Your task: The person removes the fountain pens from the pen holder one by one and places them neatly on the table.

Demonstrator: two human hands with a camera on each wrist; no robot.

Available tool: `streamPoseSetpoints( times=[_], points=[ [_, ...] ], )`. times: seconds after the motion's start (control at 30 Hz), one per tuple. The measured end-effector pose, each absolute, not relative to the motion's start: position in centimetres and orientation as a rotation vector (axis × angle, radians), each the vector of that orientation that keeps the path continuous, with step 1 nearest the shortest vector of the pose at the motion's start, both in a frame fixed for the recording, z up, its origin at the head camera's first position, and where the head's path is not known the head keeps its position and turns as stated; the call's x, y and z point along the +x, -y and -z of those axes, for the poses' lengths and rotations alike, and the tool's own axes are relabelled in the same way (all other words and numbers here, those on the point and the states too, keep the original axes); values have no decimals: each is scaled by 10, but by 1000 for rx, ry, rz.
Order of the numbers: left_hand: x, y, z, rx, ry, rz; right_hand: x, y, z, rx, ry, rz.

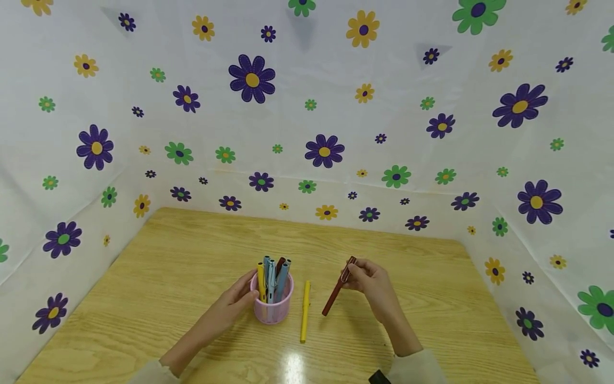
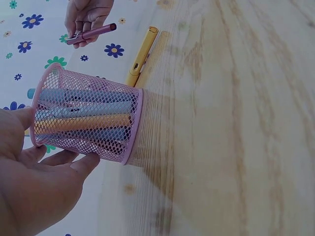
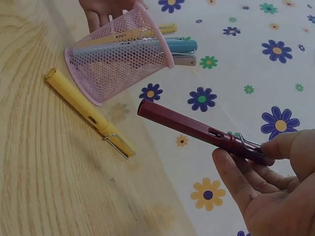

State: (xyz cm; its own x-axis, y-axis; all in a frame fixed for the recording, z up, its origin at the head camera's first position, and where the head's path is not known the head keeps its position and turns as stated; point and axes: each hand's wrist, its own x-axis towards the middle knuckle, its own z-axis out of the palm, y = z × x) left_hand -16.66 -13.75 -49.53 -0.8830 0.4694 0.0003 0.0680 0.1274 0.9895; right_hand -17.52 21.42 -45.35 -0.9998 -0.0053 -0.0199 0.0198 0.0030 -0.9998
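Note:
A pink mesh pen cup (image 1: 272, 313) stands upright on the table with several pens in it: yellow, blue-grey and dark red. My left hand (image 1: 233, 300) holds the cup from its left side, thumb and fingers spread around the wall (image 2: 88, 118). To the right, my right hand (image 1: 375, 285) pinches a dark red fountain pen (image 1: 336, 292) by its clip end. That pen (image 3: 182, 125) slants down to the left, its other end free. Between the cup and the red pen, a yellow pen (image 1: 305, 314) lies on the table, touched by neither hand.
The wooden table (image 1: 201, 245) has a light grain and a bright glare spot near the front. White cloth (image 1: 297, 122) printed with purple, green and yellow flowers rises behind it and along both sides. A small black object (image 1: 379, 377) shows by the right sleeve.

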Motion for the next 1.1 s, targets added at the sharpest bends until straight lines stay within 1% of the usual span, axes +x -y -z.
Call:
streamPoseSetpoints(
  times=[0.47, 1.1],
  points=[
    [-168, 138, 499, 526, -2082, -1824, -176, -205, 467, 69, -2185, 2133],
    [-167, 138, 497, 546, -2092, -1830, -175, -195, 476, 5, -2212, 2000]
  ],
)
